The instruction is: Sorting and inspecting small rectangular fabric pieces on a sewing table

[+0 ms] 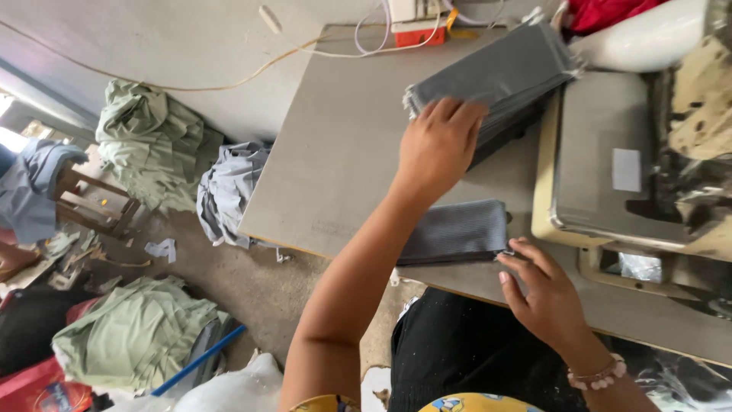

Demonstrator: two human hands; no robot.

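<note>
My left hand reaches across the grey table and lies palm down on the near end of a thick stack of grey fabric pieces, fingers curled over its top piece. My right hand, with a bead bracelet at the wrist, rests at the table's near edge. Its fingers pinch the right end of a single folded grey ribbed fabric piece that lies flat on the table.
A cream sewing machine stands at the right of the table. Cables and a red-and-white box lie at the far edge. On the floor to the left are heaps of pale green cloth, grey-blue cloth and a wooden stool.
</note>
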